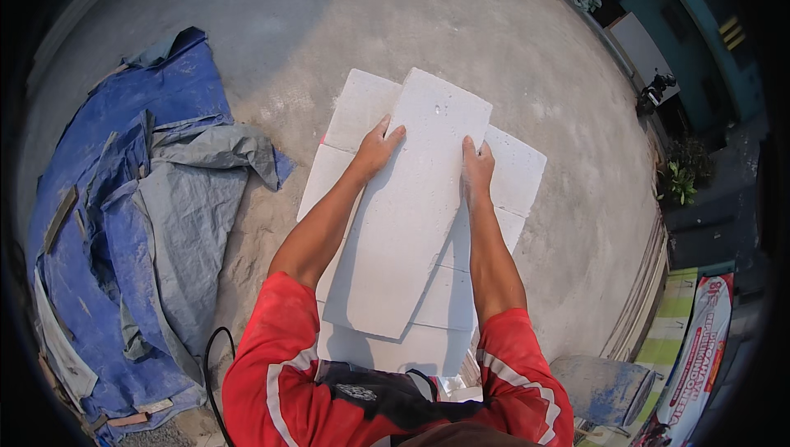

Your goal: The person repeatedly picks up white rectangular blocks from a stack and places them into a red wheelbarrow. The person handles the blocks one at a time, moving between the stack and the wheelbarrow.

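Both my hands grip a long, pale lightweight concrete block (426, 194) by its two long edges. On its left edge is my left hand (378, 149), thumb resting on the upper face. My right hand (478, 168) holds the opposite edge, its thumb pointing up along the side. The block lies askew over a stack of similar white blocks (515, 169), and its shadow falls on them. Whether its underside touches the stack, I cannot tell. My fingers beneath the block are hidden.
To the left, a crumpled blue and grey tarpaulin (191, 225) covers sand (247, 249), with wood pieces (60, 219) on it. A blue-stained drum (602, 388) and a printed banner (691, 354) are at lower right. A motorcycle (655, 92) and plants (682, 182) border the concrete floor (580, 95).
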`<move>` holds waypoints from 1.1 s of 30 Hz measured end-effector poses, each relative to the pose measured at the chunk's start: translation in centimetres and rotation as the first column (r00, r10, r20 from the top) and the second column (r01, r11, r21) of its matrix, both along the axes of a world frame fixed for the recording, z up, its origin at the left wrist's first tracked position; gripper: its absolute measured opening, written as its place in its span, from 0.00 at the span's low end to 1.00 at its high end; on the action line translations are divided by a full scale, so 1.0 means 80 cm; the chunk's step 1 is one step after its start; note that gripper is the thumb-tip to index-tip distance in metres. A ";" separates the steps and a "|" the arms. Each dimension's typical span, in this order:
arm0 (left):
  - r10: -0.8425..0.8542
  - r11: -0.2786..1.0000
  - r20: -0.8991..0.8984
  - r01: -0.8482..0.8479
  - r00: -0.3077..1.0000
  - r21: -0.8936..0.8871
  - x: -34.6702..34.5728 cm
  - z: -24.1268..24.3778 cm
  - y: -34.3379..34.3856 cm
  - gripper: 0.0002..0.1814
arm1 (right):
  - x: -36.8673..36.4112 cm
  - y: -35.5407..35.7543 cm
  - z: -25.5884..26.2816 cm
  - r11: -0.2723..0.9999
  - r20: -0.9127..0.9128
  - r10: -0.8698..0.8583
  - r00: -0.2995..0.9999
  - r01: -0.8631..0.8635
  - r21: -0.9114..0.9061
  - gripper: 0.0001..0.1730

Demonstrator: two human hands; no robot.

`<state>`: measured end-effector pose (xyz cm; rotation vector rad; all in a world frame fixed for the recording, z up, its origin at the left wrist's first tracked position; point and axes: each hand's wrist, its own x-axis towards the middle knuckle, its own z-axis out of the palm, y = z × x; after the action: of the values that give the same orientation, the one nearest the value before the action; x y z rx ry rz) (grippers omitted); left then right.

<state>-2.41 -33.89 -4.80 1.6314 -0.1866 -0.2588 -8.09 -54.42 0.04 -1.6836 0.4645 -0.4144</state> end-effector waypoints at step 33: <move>0.938 -0.282 -0.111 -0.908 -0.329 0.310 -1.105 -0.125 0.242 0.22 | -0.547 0.318 -0.063 0.342 -0.098 0.926 0.364 -0.922 -0.182 0.27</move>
<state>-90.81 -14.50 -14.77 1.2244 1.5874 0.8668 -51.88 -29.00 -4.97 -1.8483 -0.6503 0.4154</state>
